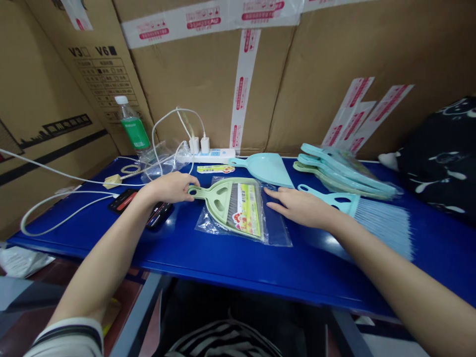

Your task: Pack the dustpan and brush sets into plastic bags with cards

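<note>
A light green dustpan and brush set (220, 201) lies on the blue table, partly in a clear plastic bag (277, 230), with a printed card (248, 208) over the bristles. My left hand (171, 188) pinches the end of its handle, which sticks out to the left. On the other side, my right hand (297, 206) has its fingers stretched over the bag's right part, near the dustpan's wide edge. Behind the set lies a light blue dustpan (269, 167). A light blue brush (383, 220) rests by my right forearm, which covers part of it.
Several wrapped dustpan sets (342, 171) are stacked at the back right, near a dark patterned bag (441, 153). At the left are phones (159, 213), white cables, a power strip (219, 155) and a bottle (134, 129). Cardboard (208, 89) walls the back.
</note>
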`<control>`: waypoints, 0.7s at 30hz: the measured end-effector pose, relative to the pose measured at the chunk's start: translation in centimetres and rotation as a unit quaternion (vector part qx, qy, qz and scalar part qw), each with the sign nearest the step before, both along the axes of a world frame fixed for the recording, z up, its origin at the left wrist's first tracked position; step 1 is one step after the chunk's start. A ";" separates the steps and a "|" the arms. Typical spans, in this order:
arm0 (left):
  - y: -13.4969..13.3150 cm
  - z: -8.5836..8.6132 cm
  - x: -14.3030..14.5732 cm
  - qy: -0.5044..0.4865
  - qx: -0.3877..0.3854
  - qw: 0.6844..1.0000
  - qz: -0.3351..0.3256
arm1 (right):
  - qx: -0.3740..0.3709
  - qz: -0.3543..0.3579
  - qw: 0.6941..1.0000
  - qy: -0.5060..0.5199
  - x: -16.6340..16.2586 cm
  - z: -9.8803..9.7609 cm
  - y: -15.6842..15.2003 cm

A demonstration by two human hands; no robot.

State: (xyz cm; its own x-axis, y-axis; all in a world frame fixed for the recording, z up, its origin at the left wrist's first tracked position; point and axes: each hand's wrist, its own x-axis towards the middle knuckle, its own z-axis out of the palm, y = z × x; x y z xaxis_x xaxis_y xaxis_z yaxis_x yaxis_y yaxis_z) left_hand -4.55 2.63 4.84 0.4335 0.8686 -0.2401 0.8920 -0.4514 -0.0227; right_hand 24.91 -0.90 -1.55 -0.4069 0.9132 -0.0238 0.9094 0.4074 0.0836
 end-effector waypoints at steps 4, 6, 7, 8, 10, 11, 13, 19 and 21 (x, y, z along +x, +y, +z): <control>-0.2 0.1 0.1 -0.002 0.003 1.000 -0.006 | 0.008 -0.009 1.000 0.019 0.0 0.1 0.1; -0.4 0.2 0.2 0.003 0.012 1.000 0.001 | 0.019 -0.030 0.999 0.036 -0.1 0.4 0.2; -0.6 0.3 0.4 0.005 0.019 1.000 0.004 | 0.024 -0.044 0.998 0.045 -0.3 0.5 0.2; -0.8 0.3 0.5 0.006 0.025 1.000 0.001 | 0.029 -0.057 0.996 0.054 -0.4 0.6 0.2; -1.2 0.2 0.9 0.005 0.030 0.999 -0.023 | 0.032 -0.069 0.995 0.067 -0.8 0.8 0.2; -1.4 0.2 1.1 0.003 0.027 0.999 -0.045 | 0.034 -0.068 0.995 0.070 -0.9 0.8 0.2; -1.8 0.1 1.5 -0.002 0.019 0.996 -0.091 | 0.039 -0.057 0.995 0.070 -1.2 0.8 0.3; -2.3 -0.3 2.0 -0.015 0.026 0.984 -0.175 | 0.090 -0.035 0.993 0.069 -1.4 0.2 0.7; -2.2 -0.5 1.9 -0.022 0.020 0.982 -0.187 | 0.110 -0.018 0.991 0.068 -1.3 0.0 0.9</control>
State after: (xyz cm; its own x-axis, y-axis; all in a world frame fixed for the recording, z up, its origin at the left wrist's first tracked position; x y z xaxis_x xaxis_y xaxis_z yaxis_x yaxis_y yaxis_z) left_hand -2.65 0.40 4.34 0.7323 0.6556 -0.1842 0.6652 -0.7466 -0.0124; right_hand 23.57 -0.04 -1.56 -0.3592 0.9044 0.2303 0.9322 0.3595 0.0423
